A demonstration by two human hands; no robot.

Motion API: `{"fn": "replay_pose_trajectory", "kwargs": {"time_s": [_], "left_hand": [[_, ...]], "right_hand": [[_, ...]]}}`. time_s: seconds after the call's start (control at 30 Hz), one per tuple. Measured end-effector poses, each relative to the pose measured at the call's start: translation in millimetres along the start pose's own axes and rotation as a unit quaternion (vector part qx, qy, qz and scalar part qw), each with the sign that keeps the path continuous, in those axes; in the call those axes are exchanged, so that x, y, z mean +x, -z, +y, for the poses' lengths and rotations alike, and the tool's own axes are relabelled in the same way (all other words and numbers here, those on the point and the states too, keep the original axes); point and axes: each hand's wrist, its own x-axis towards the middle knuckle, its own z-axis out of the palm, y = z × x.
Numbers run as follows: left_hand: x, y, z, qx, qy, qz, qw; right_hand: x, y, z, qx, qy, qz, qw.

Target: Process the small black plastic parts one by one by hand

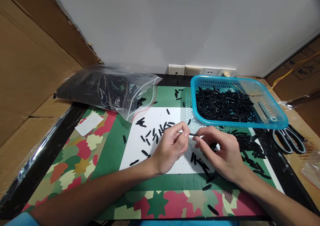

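Between my two hands, over the white sheet [135, 152], is a small thin black piece [193, 134]. My left hand [173, 146] is closed, its thumb and forefinger pinching one end. The thumb and forefinger of my right hand [220, 149] pinch the other end. Similar loose black pieces [153, 134] lie scattered on the sheet to the left of my hands. More of them [250, 144] are heaped to the right of my right hand, partly hidden by it. What exactly these pieces are, I cannot tell.
A blue plastic basket [240, 123] full of black pieces stands at the back right. Scissors [288, 141] lie beside it. A clear zip bag [107, 89] with dark contents is at the back left, near a white paper scrap [89, 123]. Cardboard [37, 46] borders the left side.
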Motion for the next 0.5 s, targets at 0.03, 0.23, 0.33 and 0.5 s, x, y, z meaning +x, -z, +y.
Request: {"fn": "replay_pose_trajectory", "kwargs": {"time_s": [0.03,0.23,0.33,0.5], "left_hand": [[-0.2,-0.5,-0.2,0.000,-0.005,0.003,1.000],[-0.3,-2.7,-0.4,0.000,-0.023,0.011,1.000],[-0.1,-2.4,0.2,0.007,-0.025,0.012,1.000],[-1.4,-2.7,2.0,0.020,-0.020,0.023,0.999]], "right_hand": [[0.0,-0.1,0.7,-0.004,0.001,-0.004,1.000],[-0.9,0.1,2.6,-0.009,0.012,-0.001,1.000],[-1.0,0.6,2.1,-0.015,0.023,-0.001,1.000],[-1.0,1.6,1.7,-0.030,0.028,0.002,0.999]]}}
